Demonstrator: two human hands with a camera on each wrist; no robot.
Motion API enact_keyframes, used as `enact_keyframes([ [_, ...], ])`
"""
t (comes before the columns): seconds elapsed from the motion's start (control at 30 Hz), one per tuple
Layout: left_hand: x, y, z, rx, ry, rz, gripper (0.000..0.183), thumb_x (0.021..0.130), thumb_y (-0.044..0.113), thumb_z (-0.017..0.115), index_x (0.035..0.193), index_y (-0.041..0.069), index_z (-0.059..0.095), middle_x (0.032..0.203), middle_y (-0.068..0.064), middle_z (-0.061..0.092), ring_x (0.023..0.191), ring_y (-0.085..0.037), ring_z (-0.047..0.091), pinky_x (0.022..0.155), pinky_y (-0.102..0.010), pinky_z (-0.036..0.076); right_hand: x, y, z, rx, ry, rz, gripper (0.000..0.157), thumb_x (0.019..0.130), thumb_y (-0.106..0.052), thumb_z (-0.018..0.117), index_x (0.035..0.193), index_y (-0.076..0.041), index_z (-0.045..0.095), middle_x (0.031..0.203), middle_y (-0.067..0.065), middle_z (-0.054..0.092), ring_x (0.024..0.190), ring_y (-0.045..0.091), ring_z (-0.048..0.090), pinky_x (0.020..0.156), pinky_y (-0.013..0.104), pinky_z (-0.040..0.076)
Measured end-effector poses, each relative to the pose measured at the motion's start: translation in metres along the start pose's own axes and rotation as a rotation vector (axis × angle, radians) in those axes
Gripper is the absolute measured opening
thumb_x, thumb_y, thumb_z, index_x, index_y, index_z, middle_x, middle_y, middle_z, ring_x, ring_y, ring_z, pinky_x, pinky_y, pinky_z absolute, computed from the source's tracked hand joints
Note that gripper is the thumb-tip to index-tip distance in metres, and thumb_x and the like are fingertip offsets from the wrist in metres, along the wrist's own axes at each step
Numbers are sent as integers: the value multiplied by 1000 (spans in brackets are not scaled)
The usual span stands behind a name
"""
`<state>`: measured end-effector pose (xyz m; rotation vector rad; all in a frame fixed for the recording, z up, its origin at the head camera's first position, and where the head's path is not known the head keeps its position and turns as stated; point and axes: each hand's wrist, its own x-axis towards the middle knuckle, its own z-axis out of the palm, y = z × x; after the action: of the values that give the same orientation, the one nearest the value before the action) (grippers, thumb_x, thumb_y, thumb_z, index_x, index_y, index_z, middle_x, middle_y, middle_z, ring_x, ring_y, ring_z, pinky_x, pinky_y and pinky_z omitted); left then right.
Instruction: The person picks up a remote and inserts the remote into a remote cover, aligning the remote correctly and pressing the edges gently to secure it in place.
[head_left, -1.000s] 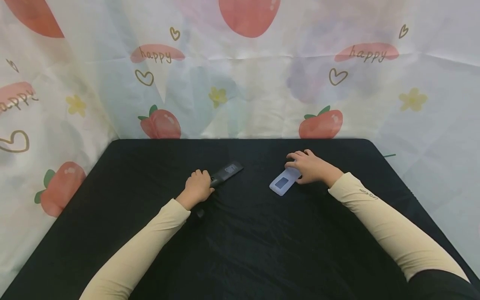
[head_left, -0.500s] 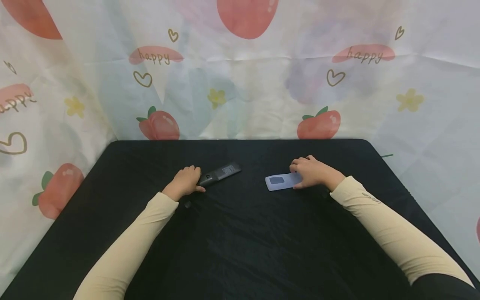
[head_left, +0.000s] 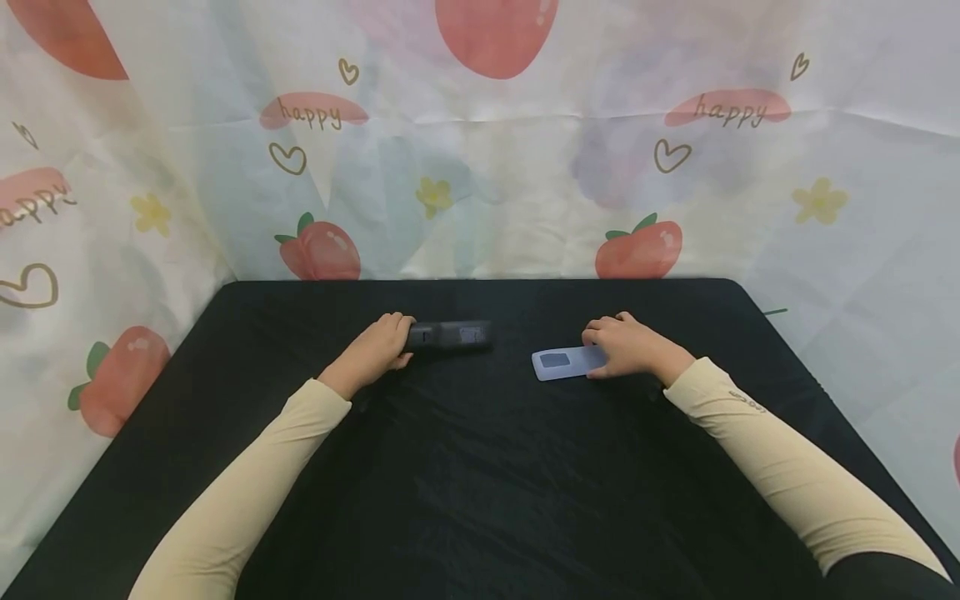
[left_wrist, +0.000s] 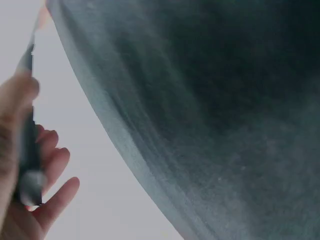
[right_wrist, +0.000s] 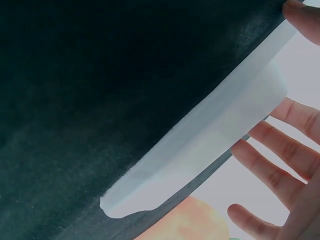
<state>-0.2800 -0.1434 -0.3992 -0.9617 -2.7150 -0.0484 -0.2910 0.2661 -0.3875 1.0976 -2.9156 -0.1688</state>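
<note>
My left hand (head_left: pixel 369 350) grips the near end of a long dark remote control (head_left: pixel 453 335), which points right across the cloth with a pale label showing. In the left wrist view, thumb and fingers lie on either side of the dark remote (left_wrist: pixel 29 155), seen nearly edge-on and blurred. To the right, a white remote control (head_left: pixel 566 363) with a grey display lies level, its display end toward the left. My right hand (head_left: pixel 628 345) holds its right end, which the fingers hide. The right wrist view shows thumb and fingertips along opposite edges of the white remote (right_wrist: pixel 210 140).
Both remotes are over a black cloth-covered table (head_left: pixel 480 467), with a gap between them. Behind it and to the sides hangs a pale curtain (head_left: pixel 495 192) printed with fruit, hearts and flowers, close to the table's far edge.
The dark remote has turned from slanting to nearly level, the left hand shifting left and away. The white remote has swung from diagonal to level in the right hand, then stayed nearly still.
</note>
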Motion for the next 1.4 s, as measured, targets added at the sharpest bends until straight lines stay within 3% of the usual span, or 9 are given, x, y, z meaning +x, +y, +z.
enact_keyframes([
  [0.13,4,4,-2,44,102,65,45,86,18,66,118,-7,47,100,-18,54,86,-27,55,76,-36,49,-1,-2,-1,-2,1,11,44,69,-39,78,96,-8,64,102,10,64,93,27,58,82,53,41],
  [0.3,10,12,-5,52,144,95,47,85,18,67,119,-7,47,101,-18,55,87,-27,54,78,-37,49,-3,-3,-2,-9,6,28,45,69,-40,78,97,-8,65,103,10,64,94,27,59,80,53,40],
  [0.83,35,56,-2,182,255,78,49,84,27,68,121,1,50,104,-12,57,89,-24,56,78,-36,50,-5,-3,4,-28,47,57,44,68,-44,78,92,-10,64,88,4,62,84,22,57,76,51,41],
  [1.4,38,78,11,301,219,83,50,83,35,68,120,4,53,104,-8,60,93,-22,57,81,-33,48,-6,-4,4,-5,43,91,45,68,-46,78,94,-11,64,90,3,62,85,21,56,79,53,40],
])
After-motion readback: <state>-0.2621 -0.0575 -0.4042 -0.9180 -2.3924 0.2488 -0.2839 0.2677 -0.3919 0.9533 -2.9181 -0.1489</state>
